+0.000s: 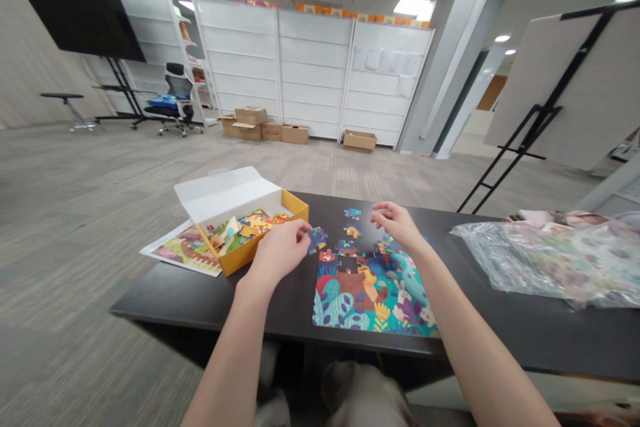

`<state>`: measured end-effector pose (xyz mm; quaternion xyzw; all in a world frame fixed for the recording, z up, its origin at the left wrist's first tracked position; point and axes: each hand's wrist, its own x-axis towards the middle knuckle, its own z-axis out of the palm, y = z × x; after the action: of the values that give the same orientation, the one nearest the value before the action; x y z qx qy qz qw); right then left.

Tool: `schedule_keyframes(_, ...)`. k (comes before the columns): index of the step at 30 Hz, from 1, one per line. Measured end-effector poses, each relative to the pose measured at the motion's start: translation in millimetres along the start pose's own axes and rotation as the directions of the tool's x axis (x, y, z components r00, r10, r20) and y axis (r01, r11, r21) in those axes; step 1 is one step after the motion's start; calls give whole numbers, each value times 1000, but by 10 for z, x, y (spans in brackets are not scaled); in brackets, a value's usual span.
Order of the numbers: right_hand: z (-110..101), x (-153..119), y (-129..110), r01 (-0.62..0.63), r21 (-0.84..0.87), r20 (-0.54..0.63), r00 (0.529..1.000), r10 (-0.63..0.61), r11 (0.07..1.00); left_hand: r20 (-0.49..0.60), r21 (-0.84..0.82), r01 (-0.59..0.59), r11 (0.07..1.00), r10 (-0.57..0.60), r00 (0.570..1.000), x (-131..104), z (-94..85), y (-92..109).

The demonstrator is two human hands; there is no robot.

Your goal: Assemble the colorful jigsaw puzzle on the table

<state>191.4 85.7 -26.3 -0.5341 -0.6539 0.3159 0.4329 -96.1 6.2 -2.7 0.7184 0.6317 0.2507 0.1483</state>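
My left hand [285,247] is closed on a dark blue puzzle piece [317,240], just right of the yellow box. Over the right upper part of the puzzle, my right hand [395,221] hovers with fingers apart and nothing visible between them. Joined pieces form a colourful puzzle [360,300] with animals and leaves, and a gap shows near its upper left. Above it lie a loose blue piece [353,213] and a piece with an orange arc [353,231]. My right forearm hides the puzzle's right edge.
The open yellow box [240,257] holds several pieces and overlaps a printed picture sheet [185,251] at the left of the black table [210,303]. Clear plastic bags [550,260] lie at the right. Beyond are an easel, a chair, shelves and cardboard boxes.
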Motion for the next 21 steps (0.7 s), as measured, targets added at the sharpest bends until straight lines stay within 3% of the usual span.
schedule_keyframes(3,-86,83,112,-36,-171,-243,970,-7,985,82,101,23,995,-32,996,-46,-113,-76)
schedule_keyframes(8,-439,102,200,-149,-328,-448,894,-14,933,189,239,74,968,-121,975,-96,-144,-101)
schedule_keyframes(13,-661,45,281,-269,-576,-390,921,30,772,216,297,107,949,-176,960,-97,-131,-116)
schedule_keyframes(18,-539,30,312,-184,-670,-210,976,54,719,207,310,144,940,-214,954,-107,-108,-208)
schedule_keyframes(21,-482,29,302,-144,-684,-172,985,34,716,204,303,163,939,-231,951,-119,-95,-252)
